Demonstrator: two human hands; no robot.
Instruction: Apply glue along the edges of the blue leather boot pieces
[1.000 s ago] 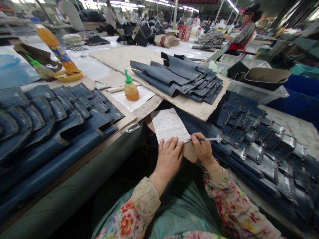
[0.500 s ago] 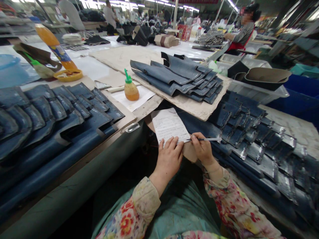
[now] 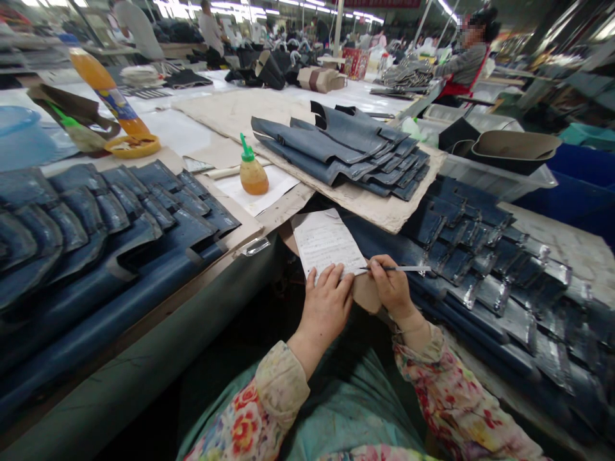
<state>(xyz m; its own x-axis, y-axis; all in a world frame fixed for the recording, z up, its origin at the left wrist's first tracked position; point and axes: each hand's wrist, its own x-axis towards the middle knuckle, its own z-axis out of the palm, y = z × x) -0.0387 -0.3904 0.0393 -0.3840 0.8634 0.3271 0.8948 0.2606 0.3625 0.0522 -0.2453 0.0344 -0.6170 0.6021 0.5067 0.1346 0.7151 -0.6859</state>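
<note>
A white sheet of paper [image 3: 327,240] with lines of handwriting lies before me, tilted a little. My left hand [image 3: 328,296] rests flat on its lower edge, fingers stretched out. My right hand [image 3: 390,286] is closed around a slim pen [image 3: 412,268], whose dark tip touches or nearly touches the paper's lower right edge. The pen's pale end points right. Below the sheet, between both hands, shows a tan piece of card or board [image 3: 366,294]. The writing is too small to read.
Overlapping dark blue leather-like pieces lie left [image 3: 158,211], right [image 3: 504,269] and on a board ahead [image 3: 336,147]. A green-capped glue bottle [image 3: 254,174] stands ahead, near an orange drink bottle [image 3: 108,89] and yellow dish [image 3: 132,146]. A person in a red apron [image 3: 466,64] works far right.
The pen has shifted very slightly to the right with my right hand's grip. My left hand and the paper stay in place.
</note>
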